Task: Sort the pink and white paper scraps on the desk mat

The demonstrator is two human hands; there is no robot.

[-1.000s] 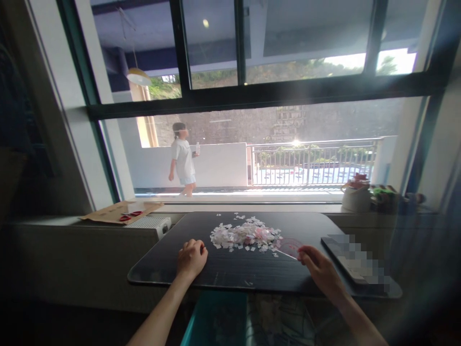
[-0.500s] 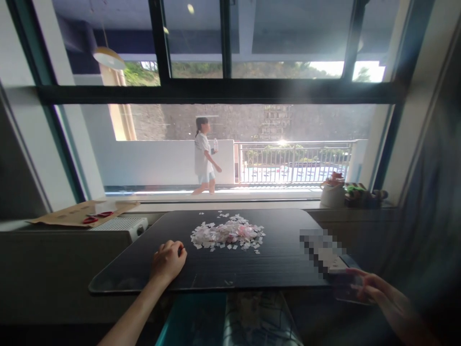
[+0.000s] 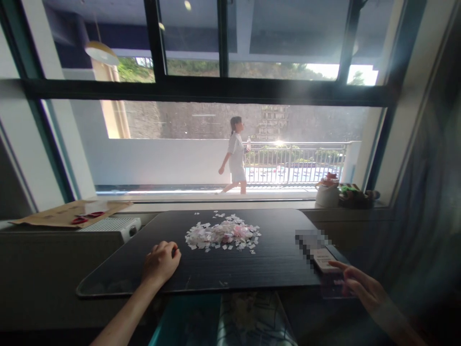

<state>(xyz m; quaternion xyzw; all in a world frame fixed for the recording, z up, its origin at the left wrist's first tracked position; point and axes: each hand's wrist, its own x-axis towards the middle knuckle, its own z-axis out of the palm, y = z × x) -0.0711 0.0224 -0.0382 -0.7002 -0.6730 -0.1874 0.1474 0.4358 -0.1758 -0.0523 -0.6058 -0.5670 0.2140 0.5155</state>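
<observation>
My left hand [image 3: 162,260] rests in a loose fist on the dark tabletop [image 3: 223,271], left of a pile of small paper pieces [image 3: 223,233]. No object shows in its curled fingers. The pieces are white and pale pink, with a few scattered around the heap. At the table's right edge my right hand [image 3: 365,286] stretches its index finger onto a flat, pale printed item [image 3: 324,259]. Pixelation hides the item's far part, so its kind is unclear. Beneath that hand, a dark, see-through-looking flat piece [image 3: 334,287] juts past the table edge.
Red-handled scissors [image 3: 86,217] lie on brown paper [image 3: 46,213] at the left, beside a white ribbed unit [image 3: 111,227]. A white pot [image 3: 327,192] and small plants [image 3: 351,194] stand on the sill at right. Beyond the window a person [image 3: 236,154] walks past with a bottle.
My right index finger has moved left onto the pale item. My left hand stays on the table. The person outside has walked rightward. The view has shifted slightly.
</observation>
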